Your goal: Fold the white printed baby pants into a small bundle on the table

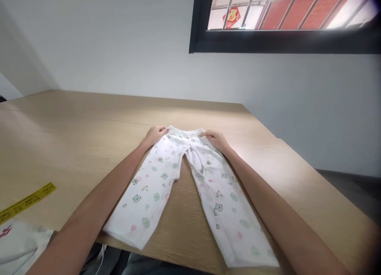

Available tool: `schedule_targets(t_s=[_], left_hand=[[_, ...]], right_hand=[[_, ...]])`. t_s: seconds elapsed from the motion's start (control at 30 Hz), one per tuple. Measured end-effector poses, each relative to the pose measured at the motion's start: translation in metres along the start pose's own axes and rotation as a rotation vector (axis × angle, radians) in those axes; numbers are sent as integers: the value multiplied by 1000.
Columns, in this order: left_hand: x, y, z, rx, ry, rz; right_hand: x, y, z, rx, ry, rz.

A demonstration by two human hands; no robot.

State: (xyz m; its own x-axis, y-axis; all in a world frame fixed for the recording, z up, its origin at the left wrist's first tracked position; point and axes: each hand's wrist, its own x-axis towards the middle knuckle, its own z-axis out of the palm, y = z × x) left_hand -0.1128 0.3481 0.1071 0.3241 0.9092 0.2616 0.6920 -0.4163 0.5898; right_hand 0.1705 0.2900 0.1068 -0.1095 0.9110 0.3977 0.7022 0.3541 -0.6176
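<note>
Inspection finds a pair of white printed baby pants (166, 164) lying face up and flat at the centre of the counter (89, 140). The waistband (186, 133) sits toward 12 o'clock, and the legs run toward 6 o'clock, parting slightly, the left leg toward 7 o'clock and the right toward 5 o'clock. Both cuffs lie near the counter's near edge. The left hand (154, 135) rests on the left corner of the waistband, fingers together and lightly curved over the fabric. The right hand (216, 141) lies on the right corner, fingers extended and partly open. Neither hand is confirmed to be pinching the cloth; that cannot be told from this view. Placed at opposite corners, the hands appear to keep the waistband spread and the garment from shifting. The forearms run outside the legs, leaving the printed fronts exposed. A yellow ruler (26, 202) and a white cloth bag (18, 247) lie well apart toward 8 o'clock, outside the working area.
</note>
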Motion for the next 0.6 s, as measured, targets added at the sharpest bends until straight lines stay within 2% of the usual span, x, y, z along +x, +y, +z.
schedule_targets(t_s=[0.1,0.17,0.27,0.33,0.4,0.47,0.5,0.6], left_hand=[[8,-3,1,-27,9,-4],[2,-4,-1,-52,45,-9],[-22,-3,-10,-77,136,-10],[-45,1,-18,-84,155,25],[-68,8,-25,-90,111,97],[-86,16,-30,-94,19,189],[-91,19,-31,-90,-38,237],[-94,23,-29,-49,-206,352]], right_hand=[[5,5,-2,-9,-11,26],[3,6,-4,-23,-20,43],[0,2,-9,-59,-31,53],[1,-6,-12,-90,-17,45],[5,-21,-11,-166,28,-1],[7,-46,-4,-216,-3,-121],[6,-61,3,-207,-60,-198],[-2,-104,33,-46,-351,-391]])
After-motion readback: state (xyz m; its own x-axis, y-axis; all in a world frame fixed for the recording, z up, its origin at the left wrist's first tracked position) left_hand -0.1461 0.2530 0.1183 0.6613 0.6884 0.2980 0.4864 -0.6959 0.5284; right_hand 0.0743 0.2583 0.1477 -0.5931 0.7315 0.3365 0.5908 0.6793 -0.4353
